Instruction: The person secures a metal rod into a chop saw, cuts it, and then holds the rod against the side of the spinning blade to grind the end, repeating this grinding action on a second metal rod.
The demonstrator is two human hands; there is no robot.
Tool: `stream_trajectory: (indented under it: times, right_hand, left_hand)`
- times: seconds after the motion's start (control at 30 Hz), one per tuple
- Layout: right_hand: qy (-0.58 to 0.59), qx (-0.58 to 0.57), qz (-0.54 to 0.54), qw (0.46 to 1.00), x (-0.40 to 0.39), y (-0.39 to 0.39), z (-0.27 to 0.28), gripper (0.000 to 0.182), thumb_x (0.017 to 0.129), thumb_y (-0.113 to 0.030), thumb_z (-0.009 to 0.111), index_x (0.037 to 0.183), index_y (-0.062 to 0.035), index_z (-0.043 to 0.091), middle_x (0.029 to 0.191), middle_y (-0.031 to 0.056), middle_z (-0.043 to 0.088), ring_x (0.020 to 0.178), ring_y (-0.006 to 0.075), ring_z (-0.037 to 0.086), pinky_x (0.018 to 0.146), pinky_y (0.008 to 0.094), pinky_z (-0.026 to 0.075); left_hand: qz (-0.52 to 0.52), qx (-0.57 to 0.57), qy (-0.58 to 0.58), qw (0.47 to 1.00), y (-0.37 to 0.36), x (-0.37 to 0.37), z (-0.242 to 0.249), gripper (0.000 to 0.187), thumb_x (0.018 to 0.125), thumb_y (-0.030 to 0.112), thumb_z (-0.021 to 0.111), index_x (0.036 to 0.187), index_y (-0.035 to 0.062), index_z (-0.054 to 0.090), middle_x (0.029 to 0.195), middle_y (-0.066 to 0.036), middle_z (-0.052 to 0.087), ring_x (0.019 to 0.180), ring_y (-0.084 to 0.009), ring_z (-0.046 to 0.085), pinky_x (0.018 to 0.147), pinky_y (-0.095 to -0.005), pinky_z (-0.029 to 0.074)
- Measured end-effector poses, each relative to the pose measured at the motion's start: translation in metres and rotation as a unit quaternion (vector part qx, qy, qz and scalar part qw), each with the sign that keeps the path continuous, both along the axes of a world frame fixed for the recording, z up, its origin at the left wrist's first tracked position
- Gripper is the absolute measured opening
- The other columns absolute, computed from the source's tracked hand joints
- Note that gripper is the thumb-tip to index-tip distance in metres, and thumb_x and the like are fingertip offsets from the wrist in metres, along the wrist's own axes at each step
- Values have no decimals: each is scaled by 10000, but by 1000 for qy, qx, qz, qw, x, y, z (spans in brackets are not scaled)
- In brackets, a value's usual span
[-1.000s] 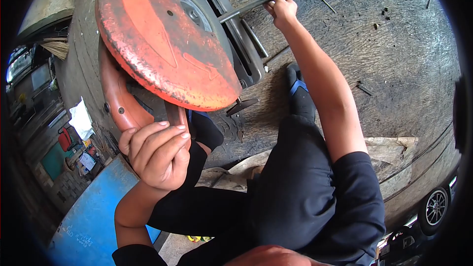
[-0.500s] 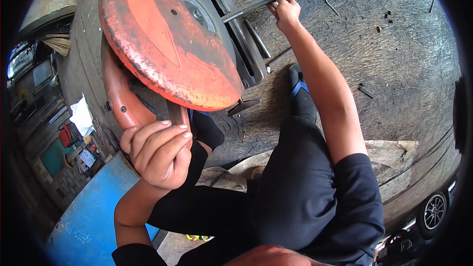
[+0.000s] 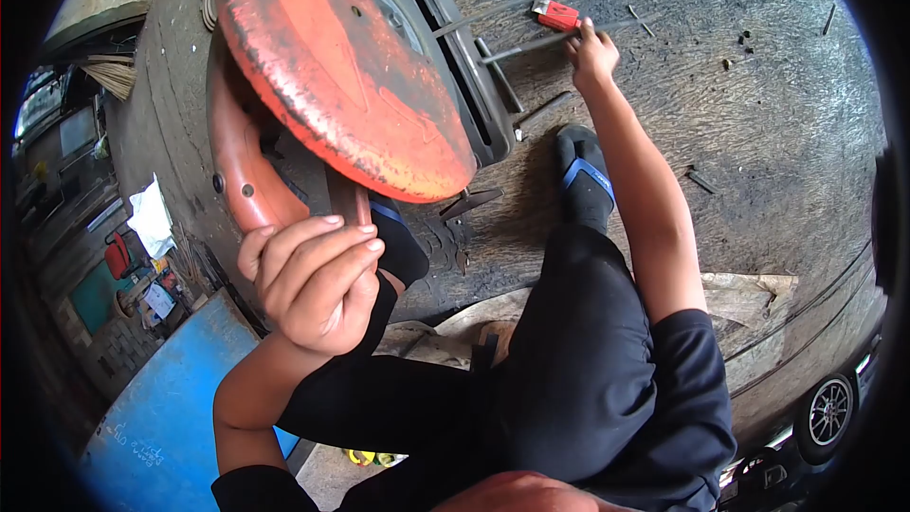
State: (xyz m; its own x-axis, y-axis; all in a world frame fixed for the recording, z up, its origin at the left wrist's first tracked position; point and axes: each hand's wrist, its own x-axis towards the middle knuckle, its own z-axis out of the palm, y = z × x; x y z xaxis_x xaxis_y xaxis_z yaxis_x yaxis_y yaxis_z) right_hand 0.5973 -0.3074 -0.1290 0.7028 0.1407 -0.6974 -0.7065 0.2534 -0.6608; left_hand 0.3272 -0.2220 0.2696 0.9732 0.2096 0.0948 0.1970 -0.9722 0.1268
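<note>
My left hand (image 3: 322, 280) is closed around the handle of a cut-off saw at the left of the view. Over the blade, the saw's round red guard (image 3: 351, 85), scuffed and blackened, hides much of the clamp area. Out on the right, my right hand (image 3: 593, 55) pinches a thin metal rod (image 3: 531, 49), which runs leftward to the saw's base (image 3: 488, 137). A second metal rod (image 3: 521, 7) lies farther up, its left end meeting the base. Between the two rods, a small red box-like thing with a pale end (image 3: 557, 14) shows right beside my fingertips.
Short metal pieces (image 3: 544, 110) lie near the base, and others are scattered over the dark floor (image 3: 758, 123). My sandalled foot (image 3: 580, 166) is beside the saw. A blue panel (image 3: 180, 398) stands lower left, a straw broom (image 3: 112, 79) far left, and a car wheel (image 3: 831, 410) lower right.
My right hand has moved right and down, carrying one rod away from the other. The red box-like thing has come into sight. My left hand stays on the handle; the saw shifted slightly in view.
</note>
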Motion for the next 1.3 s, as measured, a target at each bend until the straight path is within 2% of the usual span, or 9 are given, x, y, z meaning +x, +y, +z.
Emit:
stream_trajectory:
  times: [0.27,0.4,0.57,0.77,0.93,1.03,1.17,1.23,1.3]
  right_hand:
    - [-52,-152,77,984,-22,-56,-4,270,828,-24,650,1072,87,626,934,168,674,732,217,690,658,313,590]
    - [-216,-206,347,889,-32,-41,79,225,808,-117,607,949,28,708,770,130,707,672,174,700,660,307,559]
    - [-451,-297,734,413,-79,-36,166,210,768,-91,576,907,-42,725,903,204,697,865,360,690,766,420,558]
    - [-423,-275,852,137,-154,-56,195,221,773,-154,575,930,-58,698,911,193,688,874,350,684,765,463,551]
    - [-509,-441,644,363,-259,-56,162,319,808,-176,630,1106,-61,615,1173,118,580,1122,281,561,879,433,493]
    - [-464,-411,528,581,-298,-69,137,357,779,-217,684,1077,-35,610,1131,141,597,1080,329,566,886,447,472]
    - [-449,-355,390,721,-324,-71,78,333,839,-267,680,1047,-13,619,1045,143,641,979,330,619,841,409,493]
    - [-246,-45,257,934,-331,-67,66,309,933,-297,599,1005,2,625,940,131,655,839,292,642,770,357,509]
    - [225,105,63,967,-319,-63,81,301,998,-249,500,1145,10,542,927,126,634,794,189,593,715,287,487]
  left_hand:
    - [-6,-34,-96,995,2,-3,-9,161,721,69,677,867,121,720,884,20,705,896,-165,647,878,-345,360]
    - [-7,-44,-149,988,1,-4,-11,124,725,52,679,835,109,696,852,-5,698,881,-183,652,866,-354,386]
    - [2,-56,-206,977,1,-8,-15,96,728,57,673,813,103,673,808,-11,677,852,-183,645,846,-361,410]
    - [-2,-58,-261,964,3,-11,-23,66,726,69,663,791,80,664,783,-45,677,831,-218,647,845,-383,442]
    - [18,-40,-260,965,0,-11,-23,41,731,97,655,763,87,677,769,-47,688,820,-206,649,852,-368,447]
    - [19,-34,-269,962,1,-10,-26,44,735,98,641,758,88,677,762,-48,687,810,-204,647,856,-363,446]
    - [22,-23,-258,966,1,-10,-28,32,728,83,643,737,88,674,743,-51,686,787,-207,649,847,-367,449]
    - [20,-25,-263,964,1,-9,-27,28,726,80,647,730,90,673,730,-50,683,776,-211,649,842,-370,449]
    - [22,-13,-254,967,1,-9,-27,29,728,79,646,732,91,673,720,-50,680,772,-214,649,835,-370,449]
